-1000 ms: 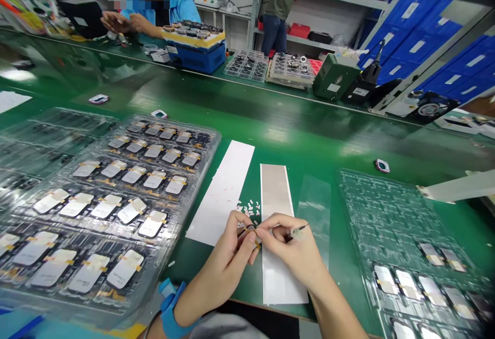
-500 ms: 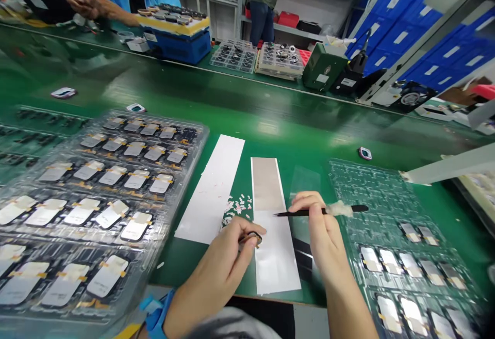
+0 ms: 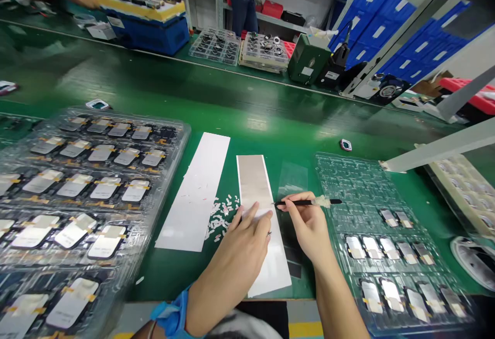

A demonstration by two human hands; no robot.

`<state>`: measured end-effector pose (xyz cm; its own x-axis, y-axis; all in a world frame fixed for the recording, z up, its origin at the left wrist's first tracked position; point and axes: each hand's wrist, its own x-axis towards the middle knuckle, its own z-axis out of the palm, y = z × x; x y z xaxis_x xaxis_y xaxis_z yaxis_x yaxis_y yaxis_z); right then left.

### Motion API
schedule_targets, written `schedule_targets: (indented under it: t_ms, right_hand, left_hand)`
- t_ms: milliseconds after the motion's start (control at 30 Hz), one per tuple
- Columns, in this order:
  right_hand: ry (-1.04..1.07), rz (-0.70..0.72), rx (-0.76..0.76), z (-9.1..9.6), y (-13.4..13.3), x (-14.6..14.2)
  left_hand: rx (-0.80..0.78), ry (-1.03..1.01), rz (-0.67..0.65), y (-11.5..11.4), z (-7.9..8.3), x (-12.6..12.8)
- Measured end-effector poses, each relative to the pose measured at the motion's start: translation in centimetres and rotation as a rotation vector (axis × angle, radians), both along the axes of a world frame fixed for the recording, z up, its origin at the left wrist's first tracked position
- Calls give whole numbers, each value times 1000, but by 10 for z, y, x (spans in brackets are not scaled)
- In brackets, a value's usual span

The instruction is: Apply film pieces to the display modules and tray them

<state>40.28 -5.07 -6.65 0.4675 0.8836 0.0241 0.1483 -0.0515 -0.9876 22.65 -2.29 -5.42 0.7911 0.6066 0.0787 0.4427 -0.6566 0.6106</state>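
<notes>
Right hand [image 3: 309, 225] pinches black tweezers [image 3: 305, 203], tip at the grey strip [image 3: 253, 179]; left hand [image 3: 247, 238] lies open and flat, pinning it to the table [image 3: 270, 122] (white bits [image 3: 220, 218] beside). Seemingly mid-pick; a steady tip is called for.

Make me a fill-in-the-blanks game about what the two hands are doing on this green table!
1. The right hand holds thin tweezers coloured ____.
2. The left hand lies flat on the grey strip, and its wrist wears a ____ band.
3. The little white scraps lie ____ the grey strip and the wide white strip.
Missing words: black; blue; between.
</notes>
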Motion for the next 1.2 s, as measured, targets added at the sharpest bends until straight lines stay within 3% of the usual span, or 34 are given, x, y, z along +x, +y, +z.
schedule_targets:
  t_ms: [333,500,633,733,867,1033,1200]
  right_hand:
    - [74,-40,-3,-1,4,1]
    - [160,-31,19,5,2,-1]
    - [208,-130,100,13,-4,-1]
    - [222,-248,214,18,-12,-12]
    - [215,-314,372,18,-25,-46]
    - [226,-287,454,11,-29,-79]
    - [204,-277,518,7,-28,-84]
  left_hand:
    - [14,72,-5,-1,2,2]
    - [5,13,21,-1,1,3]
    - [-60,-98,76,-1,2,0]
    - [-254,-284,228,-2,5,-5]
    - [-678,-599,357,-5,10,-8]
    - [-970,-812,333,-8,14,-6]
    - [-1056,-912,288,-11,11,-3]
